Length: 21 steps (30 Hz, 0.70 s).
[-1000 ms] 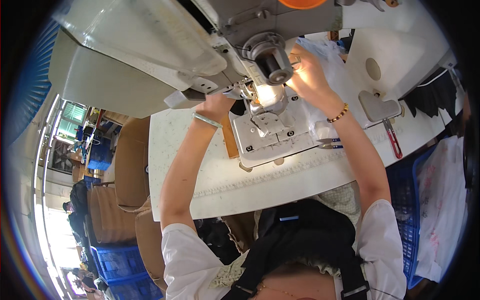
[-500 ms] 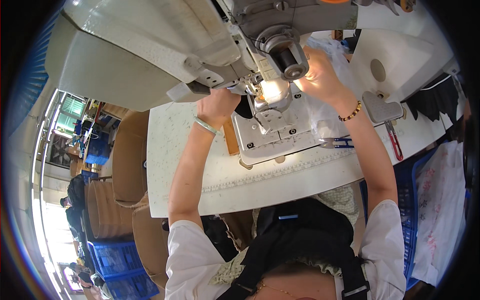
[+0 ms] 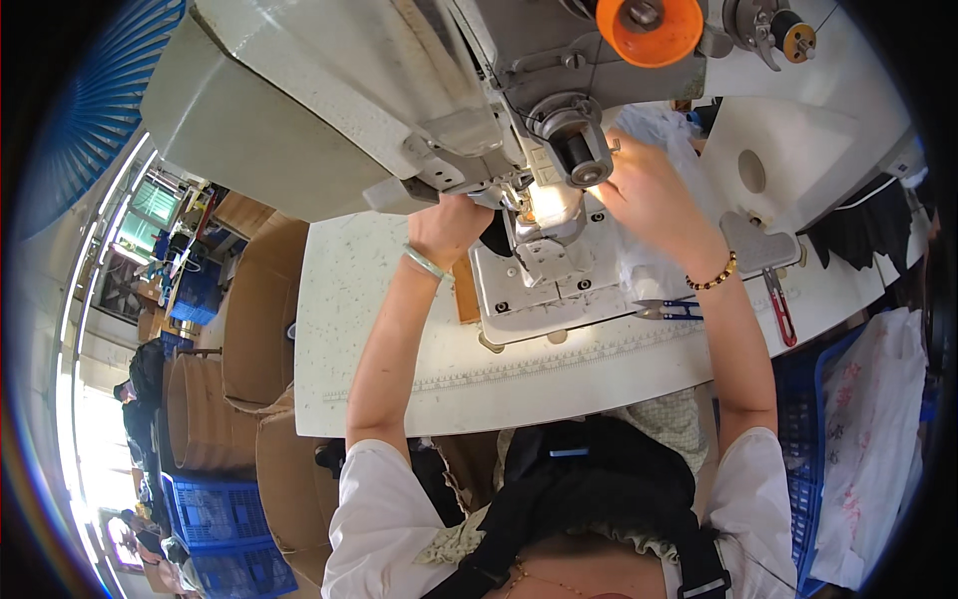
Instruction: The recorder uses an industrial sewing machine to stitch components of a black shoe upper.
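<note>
A sewing machine head (image 3: 329, 130) hangs over the worktable, its lamp lighting the needle area and the metal bed plate (image 3: 529, 290). My left hand (image 3: 449, 232) is closed at the left of the needle, fingertips partly hidden under the machine head. A small piece of black fabric (image 3: 496, 236) sticks out from its fingers beside the presser foot. To the right of the needle, my right hand (image 3: 659, 200) is closed in a pinch near the round tension knob (image 3: 589, 172). What those fingers hold, if anything, is hidden by the machine.
Blue-handled thread snips (image 3: 669, 309) and red-handled tweezers (image 3: 780, 304) lie on the white table (image 3: 399, 389). Clear plastic (image 3: 639, 245) lies behind my right hand. A blue crate (image 3: 798, 439) with white bags stands at right; cardboard boxes (image 3: 264, 309) and blue crates (image 3: 215, 514) stand at left.
The view has shifted, showing more of the machine's top and an orange cone. My right hand has drawn slightly toward me and right from the knob. My left hand stays beside the needle.
</note>
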Available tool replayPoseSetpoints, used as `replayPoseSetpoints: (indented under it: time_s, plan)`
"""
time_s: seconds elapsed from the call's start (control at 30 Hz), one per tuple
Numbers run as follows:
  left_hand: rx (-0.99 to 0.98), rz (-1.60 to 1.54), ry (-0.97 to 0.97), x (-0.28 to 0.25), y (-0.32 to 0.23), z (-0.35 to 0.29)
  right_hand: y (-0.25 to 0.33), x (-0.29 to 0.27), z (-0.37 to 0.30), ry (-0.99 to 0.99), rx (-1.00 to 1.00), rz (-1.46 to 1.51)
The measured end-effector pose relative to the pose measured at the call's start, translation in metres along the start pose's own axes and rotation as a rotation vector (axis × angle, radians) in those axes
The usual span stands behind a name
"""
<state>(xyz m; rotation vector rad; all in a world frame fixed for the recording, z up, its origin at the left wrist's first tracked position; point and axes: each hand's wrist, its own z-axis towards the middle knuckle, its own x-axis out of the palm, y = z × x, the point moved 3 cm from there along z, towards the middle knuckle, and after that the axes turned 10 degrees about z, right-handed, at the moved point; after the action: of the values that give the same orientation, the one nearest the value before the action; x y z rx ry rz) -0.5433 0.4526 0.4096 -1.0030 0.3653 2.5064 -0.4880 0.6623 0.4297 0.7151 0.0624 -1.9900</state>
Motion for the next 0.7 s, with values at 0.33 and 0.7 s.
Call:
replayPoseSetpoints:
  time_s: [0.33,0.7]
  plan:
    - [0.455,-0.114,-0.144,0.047,0.028,0.008,-0.022,0.008,0.007,-0.074,-0.079,-0.034]
    - [0.563,0.016,-0.196,0.045,0.027,0.011,-0.036,0.021,0.002,-0.138,-0.122,-0.135]
